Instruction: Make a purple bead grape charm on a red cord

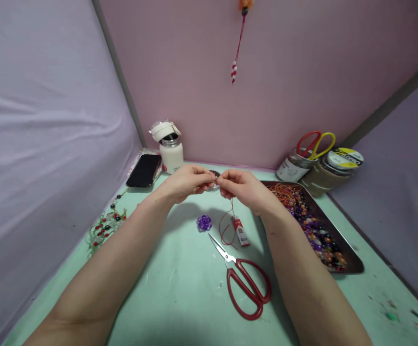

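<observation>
My left hand [196,182] and my right hand [240,188] meet fingertip to fingertip above the middle of the table, both closed in a pinch. A thin red cord [232,207] hangs down from under my right fingers and curls on the table. What my left fingertips pinch is too small to make out. Below the hands lies a purple beaded flower [204,223]. A small red-and-white tube [241,232] lies beside the cord. Red-handled scissors [247,283] rest nearer me, blades slightly apart, tips toward the flower. Partly hidden behind my fingers is a small round dish [214,186].
On the right, a metal tray [353,264] holds mixed beads and cord. Behind it stand a jar [291,169] with scissors and a brown lidded jar [325,179]. At left are a phone [144,170], a white bottle [172,156] and beaded strands [104,228]. A beaded tassel [234,72] hangs above.
</observation>
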`<state>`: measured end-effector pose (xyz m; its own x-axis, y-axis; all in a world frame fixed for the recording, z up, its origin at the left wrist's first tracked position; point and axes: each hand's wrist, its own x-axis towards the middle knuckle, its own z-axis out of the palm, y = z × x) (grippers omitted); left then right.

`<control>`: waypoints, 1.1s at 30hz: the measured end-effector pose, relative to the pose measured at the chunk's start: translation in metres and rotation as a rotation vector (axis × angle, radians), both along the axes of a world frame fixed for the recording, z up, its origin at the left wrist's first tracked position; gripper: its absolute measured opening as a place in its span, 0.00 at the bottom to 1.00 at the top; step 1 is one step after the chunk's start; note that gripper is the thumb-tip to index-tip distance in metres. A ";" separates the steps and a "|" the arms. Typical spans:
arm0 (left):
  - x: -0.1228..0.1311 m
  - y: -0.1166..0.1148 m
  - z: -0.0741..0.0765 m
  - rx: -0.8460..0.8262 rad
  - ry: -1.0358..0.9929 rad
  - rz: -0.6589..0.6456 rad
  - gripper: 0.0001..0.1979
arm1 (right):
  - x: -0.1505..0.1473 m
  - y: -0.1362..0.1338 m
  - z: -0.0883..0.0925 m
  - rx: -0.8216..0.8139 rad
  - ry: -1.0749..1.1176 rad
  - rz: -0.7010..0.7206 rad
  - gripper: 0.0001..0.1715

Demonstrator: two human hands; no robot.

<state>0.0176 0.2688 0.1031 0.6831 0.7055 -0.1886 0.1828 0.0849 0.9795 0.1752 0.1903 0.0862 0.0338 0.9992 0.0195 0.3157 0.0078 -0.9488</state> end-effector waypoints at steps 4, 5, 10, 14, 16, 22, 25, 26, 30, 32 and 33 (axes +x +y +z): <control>0.002 0.001 -0.004 -0.155 -0.055 -0.007 0.07 | 0.002 0.000 0.003 0.003 -0.005 -0.088 0.15; 0.003 0.002 -0.004 -0.188 -0.074 -0.007 0.08 | 0.003 0.000 0.003 0.000 -0.001 -0.100 0.16; 0.004 0.000 -0.006 -0.208 -0.083 0.019 0.15 | 0.006 0.000 0.001 -0.031 0.008 -0.097 0.16; 0.003 -0.003 -0.005 -0.068 -0.018 -0.011 0.12 | 0.004 -0.001 0.002 -0.057 -0.036 -0.093 0.16; 0.003 -0.005 -0.004 -0.026 -0.014 -0.008 0.07 | 0.003 -0.002 0.003 -0.073 -0.059 -0.086 0.16; 0.001 -0.005 0.002 -0.042 -0.061 -0.018 0.04 | 0.004 -0.006 0.011 -0.038 -0.074 -0.093 0.15; 0.000 -0.003 0.003 -0.086 -0.073 -0.038 0.05 | 0.005 -0.007 0.013 0.004 -0.046 -0.109 0.14; 0.000 -0.002 0.003 -0.108 -0.082 -0.045 0.05 | 0.005 -0.006 0.013 0.010 -0.042 -0.108 0.14; 0.001 -0.001 0.001 -0.198 -0.119 -0.032 0.04 | 0.006 -0.004 0.009 0.055 -0.101 -0.073 0.14; 0.003 -0.002 0.000 -0.193 -0.127 0.023 0.04 | 0.006 -0.002 0.007 0.128 -0.179 -0.122 0.13; 0.003 -0.002 -0.001 -0.181 -0.127 0.053 0.05 | 0.005 -0.002 0.006 0.165 -0.216 -0.161 0.13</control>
<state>0.0210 0.2671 0.1024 0.6723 0.7038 -0.2297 0.0491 0.2673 0.9624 0.1806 0.1884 0.0920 0.1689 0.9641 0.2048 0.5194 0.0896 -0.8499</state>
